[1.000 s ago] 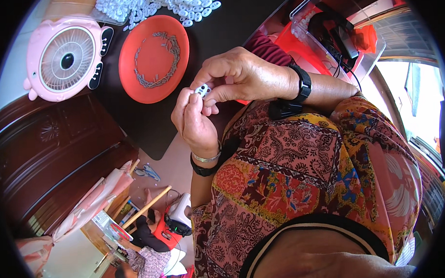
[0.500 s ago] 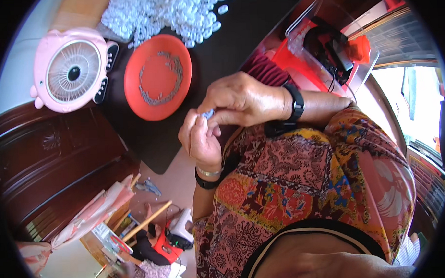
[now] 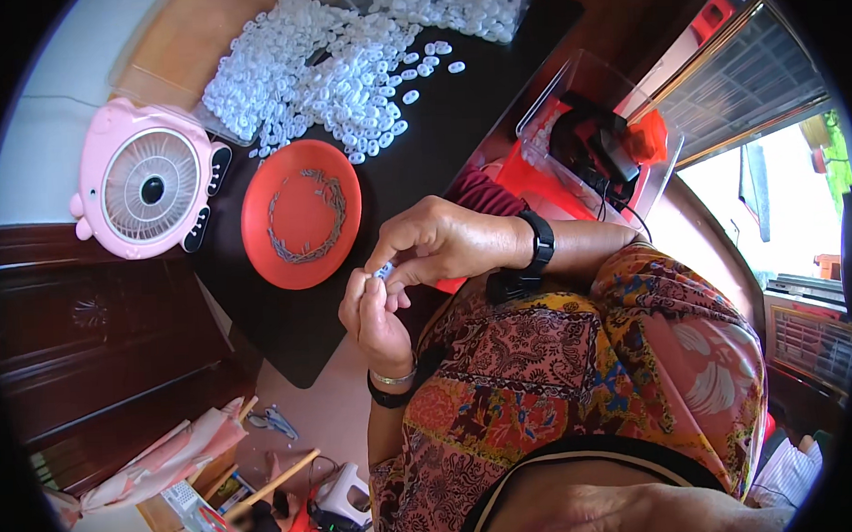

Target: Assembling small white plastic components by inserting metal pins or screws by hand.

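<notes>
Close to my body, above the near edge of the dark table, my two hands meet at a small pale oval piece with dark holes (image 3: 385,270). The thumb and fingers of my left hand (image 3: 383,331) pinch it from below. From the right, my right hand (image 3: 448,239) has its thumb and forefinger pressed against the same piece; anything else between those fingertips is hidden. Just beyond my hands sits a round orange-red dish (image 3: 304,214), with thin grey pieces (image 3: 299,256) lying in a loose ring inside. Behind the dish spreads a heap of white oval pieces (image 3: 293,78).
A pink animal-shaped fan (image 3: 151,189) stands left of the dish. Clear bagged white pieces (image 3: 469,9) lie at the back. On the right, a clear plastic box (image 3: 586,148) holds black and red items. A wooden stick (image 3: 274,487) and grey-white appliance (image 3: 345,499) are lower left.
The view has tilted, so table, dish and heap appear lower and more of the heap and bag shows. Both hands stay pinched together at the oval piece.
</notes>
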`<state>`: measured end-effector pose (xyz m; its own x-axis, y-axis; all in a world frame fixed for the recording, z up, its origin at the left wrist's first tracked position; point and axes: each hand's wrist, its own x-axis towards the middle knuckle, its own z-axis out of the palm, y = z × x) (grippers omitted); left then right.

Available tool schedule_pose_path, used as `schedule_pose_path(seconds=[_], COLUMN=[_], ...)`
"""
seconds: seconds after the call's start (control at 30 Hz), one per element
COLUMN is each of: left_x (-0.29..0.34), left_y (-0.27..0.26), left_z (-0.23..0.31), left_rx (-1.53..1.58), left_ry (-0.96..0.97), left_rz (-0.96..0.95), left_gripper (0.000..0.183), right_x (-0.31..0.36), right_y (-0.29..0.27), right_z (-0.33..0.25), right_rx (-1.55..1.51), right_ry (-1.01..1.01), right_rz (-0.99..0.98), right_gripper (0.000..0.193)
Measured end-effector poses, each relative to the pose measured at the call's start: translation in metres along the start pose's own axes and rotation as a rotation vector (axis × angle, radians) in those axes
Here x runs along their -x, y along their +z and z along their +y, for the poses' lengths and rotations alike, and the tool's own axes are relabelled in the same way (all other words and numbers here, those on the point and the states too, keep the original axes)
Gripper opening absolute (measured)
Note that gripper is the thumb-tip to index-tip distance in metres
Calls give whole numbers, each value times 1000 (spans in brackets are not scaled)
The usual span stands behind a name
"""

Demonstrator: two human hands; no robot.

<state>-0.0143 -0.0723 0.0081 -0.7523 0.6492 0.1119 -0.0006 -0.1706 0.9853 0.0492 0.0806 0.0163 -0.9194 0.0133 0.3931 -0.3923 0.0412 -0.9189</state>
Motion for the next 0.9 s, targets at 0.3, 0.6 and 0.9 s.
schedule_pose_path(seconds=[0.3,0.6,0.9], left_x=[3,4,5], left_y=[-10,-7,-9], left_z=[-12,-12,-15], left_rx=[34,45,43], left_ry=[118,112,86], left_rz=[17,-1,-25], left_gripper=[24,22,20], right_x=[-44,-68,-48], right_y=[-101,-170,-223], right_z=[-55,-88,25], right_rx=[873,1493,1599], right_ry=[-326,-473,197], right_rz=[514,694,181], right_gripper=[17,23,21])
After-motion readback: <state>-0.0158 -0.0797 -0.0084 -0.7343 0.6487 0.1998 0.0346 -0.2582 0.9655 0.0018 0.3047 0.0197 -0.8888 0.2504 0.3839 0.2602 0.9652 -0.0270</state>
